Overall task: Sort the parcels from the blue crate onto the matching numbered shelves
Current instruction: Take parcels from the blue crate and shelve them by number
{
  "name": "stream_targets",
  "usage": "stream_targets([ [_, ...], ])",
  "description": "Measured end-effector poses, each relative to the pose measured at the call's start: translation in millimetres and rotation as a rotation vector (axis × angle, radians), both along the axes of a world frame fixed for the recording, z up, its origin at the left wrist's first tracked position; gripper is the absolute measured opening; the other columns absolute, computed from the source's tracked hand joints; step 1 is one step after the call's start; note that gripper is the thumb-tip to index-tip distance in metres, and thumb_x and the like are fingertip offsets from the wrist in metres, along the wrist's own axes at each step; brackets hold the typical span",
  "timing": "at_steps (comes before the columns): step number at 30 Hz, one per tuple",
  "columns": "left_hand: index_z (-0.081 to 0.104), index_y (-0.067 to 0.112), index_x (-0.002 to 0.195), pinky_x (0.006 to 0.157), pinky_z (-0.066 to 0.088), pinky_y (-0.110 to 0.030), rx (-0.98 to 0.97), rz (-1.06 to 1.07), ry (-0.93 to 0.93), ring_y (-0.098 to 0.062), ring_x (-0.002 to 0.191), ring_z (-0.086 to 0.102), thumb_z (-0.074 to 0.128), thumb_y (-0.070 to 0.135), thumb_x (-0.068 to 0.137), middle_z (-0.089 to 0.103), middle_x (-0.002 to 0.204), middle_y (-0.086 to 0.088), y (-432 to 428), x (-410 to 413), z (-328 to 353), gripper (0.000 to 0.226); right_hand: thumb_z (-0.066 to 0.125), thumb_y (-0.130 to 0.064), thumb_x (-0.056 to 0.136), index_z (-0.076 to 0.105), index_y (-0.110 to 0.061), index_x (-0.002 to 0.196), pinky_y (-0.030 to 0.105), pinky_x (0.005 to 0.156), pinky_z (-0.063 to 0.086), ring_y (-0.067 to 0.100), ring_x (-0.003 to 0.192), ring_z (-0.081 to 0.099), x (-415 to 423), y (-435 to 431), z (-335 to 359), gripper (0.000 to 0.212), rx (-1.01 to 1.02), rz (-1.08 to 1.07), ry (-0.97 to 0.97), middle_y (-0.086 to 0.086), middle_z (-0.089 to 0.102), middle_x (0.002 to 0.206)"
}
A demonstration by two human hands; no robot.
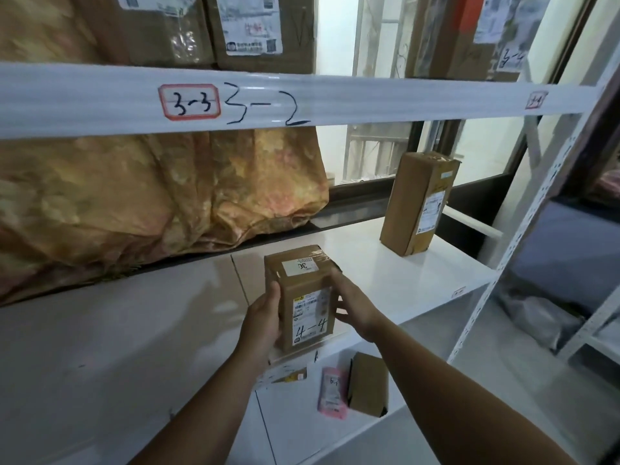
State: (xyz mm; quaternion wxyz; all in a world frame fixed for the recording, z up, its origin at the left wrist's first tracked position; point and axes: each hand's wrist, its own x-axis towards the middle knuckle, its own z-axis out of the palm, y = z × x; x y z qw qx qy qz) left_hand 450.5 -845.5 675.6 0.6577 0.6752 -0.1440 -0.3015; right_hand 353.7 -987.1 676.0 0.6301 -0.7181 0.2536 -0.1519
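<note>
Left hand (261, 320) and right hand (355, 303) fingers (336, 283) clasp 4-4 parcel (302, 290), tall box (416, 203) beyond

Bright window (375, 156) backlight; soft focus; edges bowed.

brown parcel (303, 297), white shelf (385, 273), mottled orange-gold curtain (151, 196), pink packet (332, 392)

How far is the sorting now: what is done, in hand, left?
Done: a tall box stands on the white shelf. In hand: left hand and right hand hold the 4-4 parcel at its front edge. Left: releasing it; the crate is out of view.
</note>
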Motion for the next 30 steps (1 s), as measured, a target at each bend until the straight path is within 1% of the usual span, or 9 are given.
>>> stream_targets([
  [2,0.059,0.03,0.088,0.07,0.051,-0.03,-0.006,0.022,0.043,-0.02,0.088,0.064,0.038,0.051,0.097,0.067,0.088,0.003,-33.5,-4.6,1.4,0.031,0.029,-0.072,0.089,0.056,-0.033,0.118,0.022,0.082,0.05,0.006,0.103,0.063,-0.4,-29.3,-3.0,0.055,-0.03,-0.013,-0.01,-0.016,0.065,0.113],
  [5,0.058,0.026,0.084,0.063,0.046,-0.028,-0.006,0.029,0.08,-0.015,0.08,0.061,0.039,0.05,0.097,0.063,0.083,0.006,-86.9,-17.4,8.0,0.033,0.035,-0.09,0.071,0.059,-0.029,0.123,0.044,0.096,0.052,0.016,0.11,0.064,0.2,-84.9,-15.2,0.083,-0.046,-0.1,-0.002,-0.007,0.068,0.119],
  [9,0.061,0.025,0.086,0.066,0.05,-0.031,0.08,0.006,0.003,-0.02,0.083,0.066,0.045,0.055,0.093,0.068,0.085,0.004,-168.4,-29.8,9.0,0.034,0.034,-0.07,0.091,0.066,-0.028,0.111,0.046,0.098,0.051,0.015,0.103,0.066,-3.9,-165.7,-25.5,0.057,-0.024,-0.276,-0.006,-0.008,0.07,0.111],
  [12,0.059,0.019,0.103,0.086,0.054,-0.046,0.153,0.045,-0.058,-0.027,0.092,0.067,0.055,0.052,0.089,0.069,0.103,-0.007,-229.3,-25.5,0.8,0.037,0.037,-0.062,0.095,0.068,-0.028,0.109,0.043,0.095,0.053,0.013,0.1,0.068,-5.4,-216.6,-28.5,0.048,0.013,-0.247,-0.027,-0.01,0.072,0.107],
  [15,0.049,0.015,0.119,0.088,0.054,-0.046,0.197,0.09,0.024,-0.028,0.096,0.065,0.058,0.046,0.088,0.066,0.11,-0.009,-277.4,-17.9,-3.5,0.045,0.041,-0.058,0.095,0.066,-0.025,0.113,0.032,0.086,0.056,0.011,0.095,0.069,-1.7,-259.1,-26.3,0.045,0.003,-0.25,-0.047,-0.011,0.073,0.102],
  [18,0.041,0.015,0.133,0.087,0.054,-0.046,0.197,0.134,0.112,-0.029,0.099,0.063,0.057,0.051,0.085,0.064,0.113,-0.01,-315.0,-12.0,0.1,0.061,0.05,-0.057,0.092,0.048,-0.021,0.131,0.024,0.08,0.053,0.012,0.101,0.064,4.0,-290.9,-31.8,0.053,0.05,-0.327,-0.075,-0.005,0.064,0.117],
  [23,0.032,0.029,0.142,0.091,0.051,-0.051,0.156,0.141,0.262,-0.032,0.11,0.057,0.051,0.046,0.092,0.058,0.126,-0.008,-361.7,-8.5,5.8,0.056,0.071,-0.054,0.079,0.025,-0.022,0.146,0.049,0.109,0.036,0.03,0.136,0.034,4.5,-330.5,-36.3,0.088,-0.078,-0.832,-0.008,0.009,0.035,0.146],
  [27,0.039,0.029,0.138,0.092,0.051,-0.048,0.148,0.106,0.262,-0.028,0.108,0.059,0.046,0.044,0.096,0.062,0.12,-0.005,-387.3,-7.0,5.7,0.044,0.078,-0.055,0.07,0.01,-0.028,0.152,0.055,0.115,0.024,0.033,0.144,0.022,2.6,-376.8,-30.2,0.11,-0.059,-0.844,-0.038,0.009,0.026,0.155],
  [30,0.04,0.029,0.137,0.091,0.052,-0.049,0.157,0.109,0.265,-0.029,0.11,0.059,0.049,0.04,0.095,0.062,0.12,-0.006,-398.3,-4.0,4.0,0.045,0.072,-0.051,0.078,0.009,-0.028,0.153,0.054,0.114,0.029,0.032,0.143,0.03,2.6,-400.9,-23.6,0.101,-0.007,-0.777,-0.145,0.005,0.031,0.156],
])
